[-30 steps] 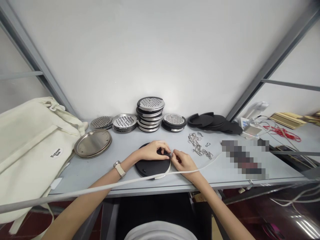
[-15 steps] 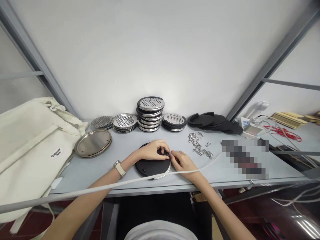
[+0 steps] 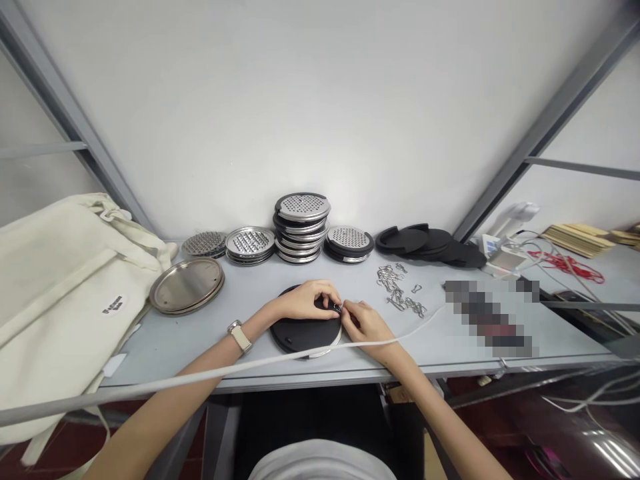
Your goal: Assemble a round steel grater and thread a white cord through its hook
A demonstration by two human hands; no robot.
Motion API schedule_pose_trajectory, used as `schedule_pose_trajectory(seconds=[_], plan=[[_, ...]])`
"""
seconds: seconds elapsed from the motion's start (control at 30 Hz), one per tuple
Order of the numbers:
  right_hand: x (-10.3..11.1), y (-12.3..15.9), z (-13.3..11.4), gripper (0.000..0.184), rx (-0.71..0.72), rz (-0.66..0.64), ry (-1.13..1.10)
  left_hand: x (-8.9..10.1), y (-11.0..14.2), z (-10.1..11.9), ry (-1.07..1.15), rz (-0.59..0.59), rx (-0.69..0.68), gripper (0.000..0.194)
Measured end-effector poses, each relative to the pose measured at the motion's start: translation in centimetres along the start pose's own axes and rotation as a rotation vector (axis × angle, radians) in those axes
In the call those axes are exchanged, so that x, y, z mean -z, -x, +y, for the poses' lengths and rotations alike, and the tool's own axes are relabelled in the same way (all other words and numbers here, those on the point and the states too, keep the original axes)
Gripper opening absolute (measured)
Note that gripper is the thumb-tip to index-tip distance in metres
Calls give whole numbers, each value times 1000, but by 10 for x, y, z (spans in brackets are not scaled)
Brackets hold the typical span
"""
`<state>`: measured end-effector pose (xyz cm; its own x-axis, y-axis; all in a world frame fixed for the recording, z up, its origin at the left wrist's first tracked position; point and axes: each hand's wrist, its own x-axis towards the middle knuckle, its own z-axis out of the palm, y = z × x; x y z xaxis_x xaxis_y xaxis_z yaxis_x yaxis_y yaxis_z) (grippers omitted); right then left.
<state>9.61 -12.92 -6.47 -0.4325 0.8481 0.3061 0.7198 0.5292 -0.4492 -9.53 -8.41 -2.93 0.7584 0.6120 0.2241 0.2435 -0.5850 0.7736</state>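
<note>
A round black disc (image 3: pixel 305 335) with a silvery rim lies flat near the table's front edge. My left hand (image 3: pixel 309 300) rests across its upper part, fingers curled in at the right edge. At that same edge my right hand (image 3: pixel 364 321) pinches a small metal clip (image 3: pixel 337 309), mostly hidden by the fingertips. Both hands' fingertips nearly meet there. To the right lies a loose pile of similar small metal snap clips (image 3: pixel 395 290).
Behind stand a tall stack of round graters (image 3: pixel 303 208) and lower stacks. Black discs (image 3: pixel 407 240) lie back right, metal plates (image 3: pixel 185 285) left beside a cream bag (image 3: pixel 60 300). A white cable (image 3: pixel 200 373) crosses in front of the forearms. Pixelated blur hides something at right.
Almost nothing differs. Both hands stay at the disc's right edge, with only a slight shift of the fingertips around the clip.
</note>
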Motion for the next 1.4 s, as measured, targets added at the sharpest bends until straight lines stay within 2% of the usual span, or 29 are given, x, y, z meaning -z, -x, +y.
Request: schedule_pose_trajectory(seconds=[0.43,0.73,1.4], plan=[[0,1,0,22,-53,23,-31,0,0,0,-8,-14,-13,22],[3,-1,-1,22,44,-8,-24,1,1,4,-95,20,0,21],[2,1,0,23,63,-10,27,0,1,2,-18,28,-9,15]])
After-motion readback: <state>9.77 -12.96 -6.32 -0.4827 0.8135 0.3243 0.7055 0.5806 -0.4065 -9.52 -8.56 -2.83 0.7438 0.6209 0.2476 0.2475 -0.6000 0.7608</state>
